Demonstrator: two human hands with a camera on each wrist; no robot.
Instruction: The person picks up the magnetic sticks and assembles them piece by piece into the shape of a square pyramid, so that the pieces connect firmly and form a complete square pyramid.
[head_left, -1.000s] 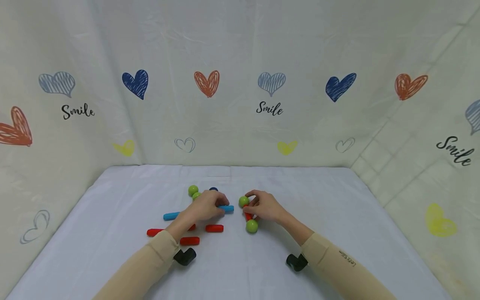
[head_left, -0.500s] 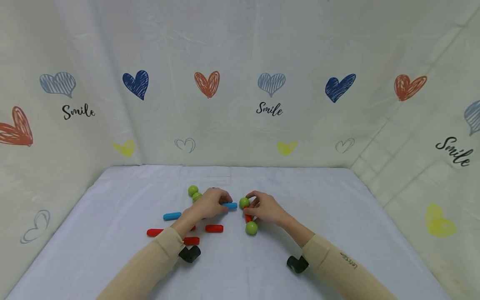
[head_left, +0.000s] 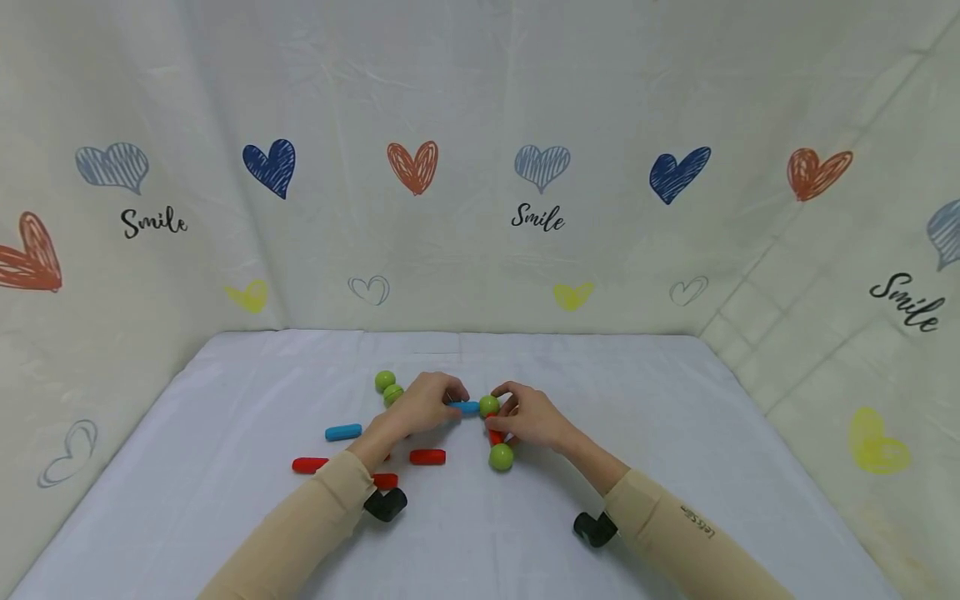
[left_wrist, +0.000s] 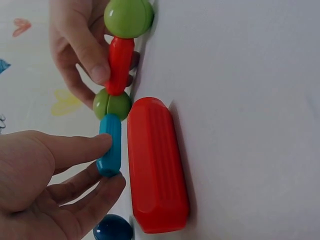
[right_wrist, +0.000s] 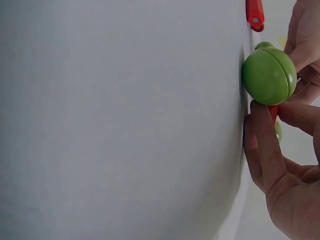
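Observation:
My left hand (head_left: 424,404) pinches a blue rod (left_wrist: 112,145) between thumb and fingers. One end of that rod meets a green ball (head_left: 489,406) in the left wrist view. My right hand (head_left: 528,415) grips a short red rod (left_wrist: 120,65) that joins this ball to a nearer green ball (head_left: 501,457). The right wrist view shows the nearer ball (right_wrist: 268,76) large, right at my right fingertips, with most of the red rod hidden behind fingers and ball.
Left of my hands lie a second blue rod (head_left: 343,432) and several red rods, one (head_left: 427,457) just below my left hand. Two green balls (head_left: 386,381) sit behind that hand. A dark blue ball (left_wrist: 113,228) shows in the left wrist view.
My left hand has moved right and slightly away with the blue rod, closing the gap to the far green ball. The right hand has stayed nearly still; the nearer green ball has shifted slightly.

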